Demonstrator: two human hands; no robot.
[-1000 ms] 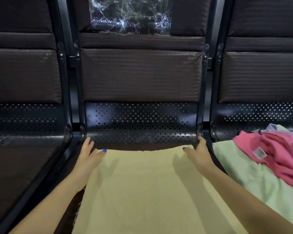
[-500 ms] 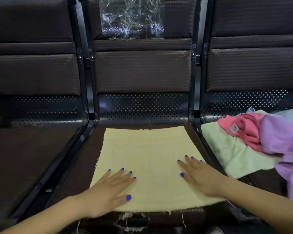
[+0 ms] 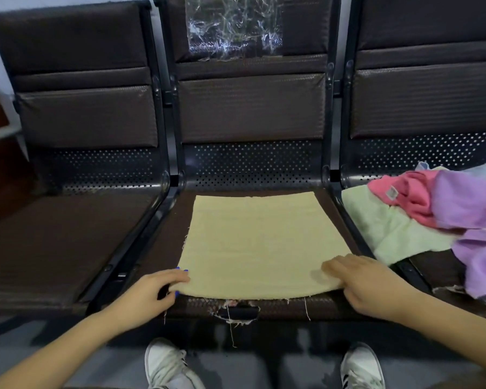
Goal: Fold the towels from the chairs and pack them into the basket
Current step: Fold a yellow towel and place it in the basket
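Observation:
A pale yellow towel (image 3: 258,242) lies spread flat on the middle chair seat (image 3: 163,245). My left hand (image 3: 149,293) pinches the towel's near left corner with curled fingers. At the near right corner my right hand (image 3: 368,284) grips the towel's edge, which is slightly lifted and bunched. On the right chair lies a heap of unfolded towels: a light green one (image 3: 387,228), a pink one (image 3: 404,195) with a label, and a purple one (image 3: 477,220). No basket is in view.
Three dark brown padded chairs stand in a row with black metal frames; the left seat (image 3: 54,242) is bare. Clear plastic (image 3: 233,23) hangs on the middle backrest. My white shoes (image 3: 166,366) stand on the grey floor below the torn seat edge.
Both hands slid from the towel's far corners across its surface to its near edge. They now take hold of the near corners. The camera view pulled back and tilted down.

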